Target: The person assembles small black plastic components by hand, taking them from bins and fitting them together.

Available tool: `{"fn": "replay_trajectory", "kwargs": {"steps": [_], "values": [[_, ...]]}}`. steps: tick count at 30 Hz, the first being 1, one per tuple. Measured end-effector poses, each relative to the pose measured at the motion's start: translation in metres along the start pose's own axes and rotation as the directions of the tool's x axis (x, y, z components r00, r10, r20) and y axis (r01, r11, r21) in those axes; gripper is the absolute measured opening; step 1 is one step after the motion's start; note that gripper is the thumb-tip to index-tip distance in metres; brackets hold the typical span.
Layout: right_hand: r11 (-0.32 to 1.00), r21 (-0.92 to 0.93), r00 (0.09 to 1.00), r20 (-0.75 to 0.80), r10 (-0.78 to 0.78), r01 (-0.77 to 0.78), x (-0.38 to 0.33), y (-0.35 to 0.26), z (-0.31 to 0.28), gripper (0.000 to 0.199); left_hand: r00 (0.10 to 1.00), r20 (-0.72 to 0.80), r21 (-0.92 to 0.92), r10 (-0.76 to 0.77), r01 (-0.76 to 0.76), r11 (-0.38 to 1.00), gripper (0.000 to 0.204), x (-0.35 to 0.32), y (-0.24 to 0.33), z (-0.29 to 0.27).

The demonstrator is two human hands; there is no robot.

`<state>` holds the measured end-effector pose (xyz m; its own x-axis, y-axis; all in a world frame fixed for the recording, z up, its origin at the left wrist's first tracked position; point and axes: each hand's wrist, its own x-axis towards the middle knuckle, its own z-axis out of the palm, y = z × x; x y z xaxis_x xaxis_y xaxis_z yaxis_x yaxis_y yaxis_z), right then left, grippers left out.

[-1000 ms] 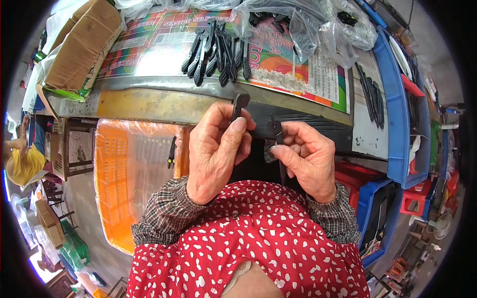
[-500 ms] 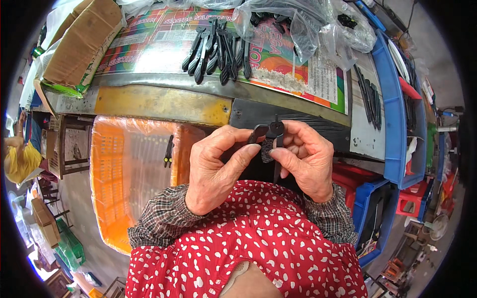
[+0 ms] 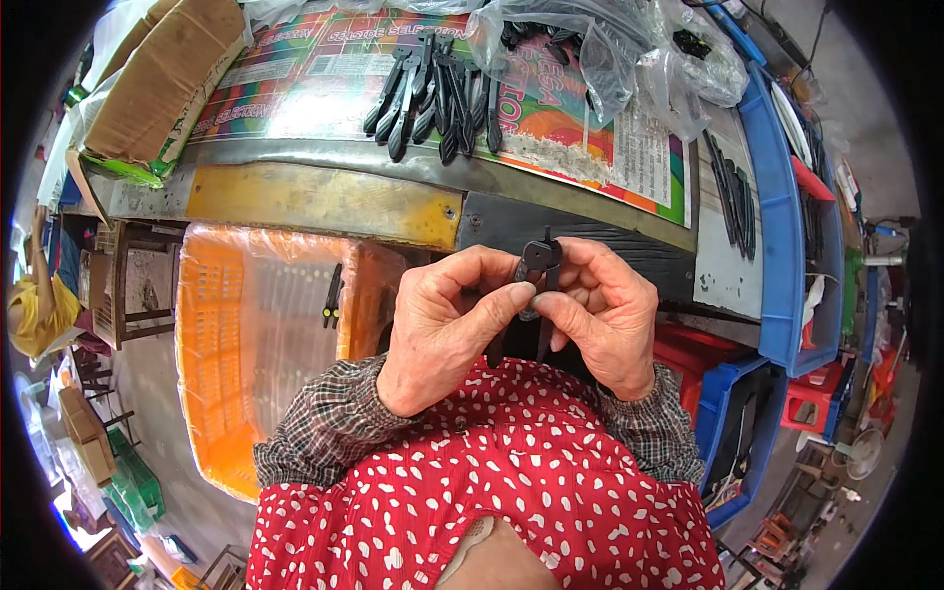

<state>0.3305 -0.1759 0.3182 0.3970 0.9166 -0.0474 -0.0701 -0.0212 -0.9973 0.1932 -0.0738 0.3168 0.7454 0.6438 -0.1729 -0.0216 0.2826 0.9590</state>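
Note:
In front of my chest, my left hand (image 3: 441,329) and my right hand (image 3: 608,320) are closed, fingertips nearly meeting. Pinched between them are black plastic handle-like pieces (image 3: 538,258), laid one against the other at a wider, rounded top end. My left thumb presses on the left piece, whose lower end hangs below my fingers. The right piece stands upright along my right thumb and fingers. My fingers cover much of both, so I cannot tell whether they are joined. Similar black handle pieces (image 3: 447,103) lie in a pile on the workbench ahead.
An orange basket (image 3: 211,339) lined with clear plastic stands at left, holding slim black pieces. A cardboard box (image 3: 162,84) sits at the bench's far left. Plastic bags (image 3: 610,59) lie at the back; blue trays (image 3: 777,226) stand at right. A person in yellow (image 3: 44,315) is far left.
The left piece has swung from a slant to lie against the right one, its lower end now showing below. My left hand has shifted slightly right.

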Motion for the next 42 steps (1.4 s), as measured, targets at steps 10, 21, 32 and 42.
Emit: {"fn": "replay_trajectory", "kwargs": {"steps": [10,21,32,42], "values": [[0.999,-0.002,0.999,0.019,-0.035,0.035,-0.0001,0.0031,0.0001,0.039,0.999,0.040,-0.045,0.017,-0.016,0.999,0.014,0.0027,-0.0053,-0.0003],[0.999,0.013,0.999,0.017,-0.037,0.037,0.0016,0.0055,0.0009,0.039,0.999,0.035,-0.102,-0.034,0.037,0.994,0.013,0.0030,-0.0003,-0.0004],[0.999,0.003,0.999,0.017,-0.047,0.047,0.0002,0.0074,0.0000,0.041,0.999,0.039,-0.063,-0.020,0.023,0.998,0.013,0.0024,-0.0043,-0.0019],[0.994,0.091,0.997,0.041,-0.070,0.066,0.0018,0.0099,0.0005,0.043,0.999,0.030,-0.070,-0.010,0.012,0.998,0.013,0.0033,-0.0036,0.0000]]}}
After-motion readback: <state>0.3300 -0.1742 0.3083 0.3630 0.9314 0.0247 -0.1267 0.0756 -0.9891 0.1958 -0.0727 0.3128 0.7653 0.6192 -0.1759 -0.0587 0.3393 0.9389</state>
